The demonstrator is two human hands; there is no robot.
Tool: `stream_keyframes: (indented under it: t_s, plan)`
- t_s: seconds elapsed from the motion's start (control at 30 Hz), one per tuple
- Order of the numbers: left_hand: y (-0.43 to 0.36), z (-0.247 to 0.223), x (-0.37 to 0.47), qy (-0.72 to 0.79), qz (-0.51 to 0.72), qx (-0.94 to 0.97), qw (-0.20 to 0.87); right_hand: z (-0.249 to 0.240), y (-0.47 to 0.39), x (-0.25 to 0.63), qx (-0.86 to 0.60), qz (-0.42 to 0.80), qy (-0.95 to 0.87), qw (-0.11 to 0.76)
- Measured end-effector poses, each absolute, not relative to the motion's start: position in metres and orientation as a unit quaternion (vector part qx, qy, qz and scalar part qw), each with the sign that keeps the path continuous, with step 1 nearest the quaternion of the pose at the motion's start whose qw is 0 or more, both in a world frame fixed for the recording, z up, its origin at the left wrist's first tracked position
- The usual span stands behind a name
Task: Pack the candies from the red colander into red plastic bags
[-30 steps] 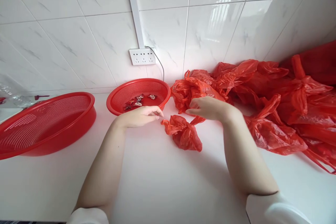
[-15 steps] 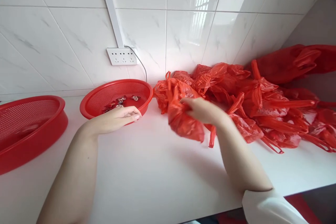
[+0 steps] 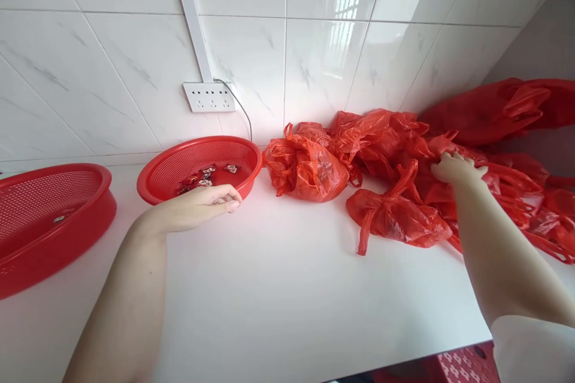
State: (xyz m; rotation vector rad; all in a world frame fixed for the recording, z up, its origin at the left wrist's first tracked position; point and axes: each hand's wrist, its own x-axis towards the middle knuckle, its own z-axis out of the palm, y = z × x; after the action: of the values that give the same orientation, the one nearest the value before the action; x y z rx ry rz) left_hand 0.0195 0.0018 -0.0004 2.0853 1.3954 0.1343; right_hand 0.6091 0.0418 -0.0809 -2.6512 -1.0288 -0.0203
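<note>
My left hand [image 3: 209, 203] rests at the front rim of a round red basket [image 3: 155, 173], its fingers together and curled; what they hold, if anything, is hidden. Small wrapped pieces [image 3: 205, 175] lie inside that basket. On the right, my right hand [image 3: 458, 167] reaches into a pile of red plastic bags, its fingers bent over a bag [image 3: 442, 143]. Whether it grips the plastic is unclear. A knotted bag [image 3: 399, 221] lies in front of the pile, and another full bag [image 3: 318, 173] sits just right of the basket.
A second red basket [image 3: 90, 215] stands at the far left on the white table [image 3: 269, 299]. Behind are a tiled wall and a socket strip [image 3: 209, 97] with a grey cable. A larger red bag [image 3: 485, 111] lies at the back right.
The bag my right hand was moving now lies beside the round basket, released. My right hand has gone right, into the pile. My left hand has hardly moved.
</note>
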Motion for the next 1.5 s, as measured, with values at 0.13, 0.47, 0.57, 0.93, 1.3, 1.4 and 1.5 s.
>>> stream_keyframes:
  t_s: [0.13,0.47,0.57,0.93,1.3,1.4,1.5]
  plan:
    - [0.000,0.003,0.022,0.536,0.025,0.787,0.303,-0.078,0.048,0.589,-0.933,-0.042,-0.330,0.133]
    - [0.004,-0.006,0.020,0.504,0.009,0.797,0.332,-0.056,0.098,0.439,-0.796,0.037,-0.517,0.311]
    - [0.005,-0.008,0.019,0.492,0.012,0.801,0.340,-0.083,0.121,0.428,-0.753,0.146,-0.485,0.421]
    - [0.008,-0.010,0.017,0.495,0.030,0.808,0.319,-0.100,0.128,0.420,-0.695,0.140,-0.382,0.593]
    - [0.004,-0.008,0.031,0.390,0.448,0.784,0.181,-0.013,-0.005,0.334,-0.350,0.283,-0.719,0.530]
    - [-0.001,-0.009,0.034,0.316,0.525,0.780,0.129,-0.007,-0.036,0.312,-0.307,0.336,-0.844,0.284]
    - [-0.016,-0.006,0.038,0.239,0.499,0.828,0.088,-0.008,-0.046,0.299,-0.306,0.280,-0.895,0.165]
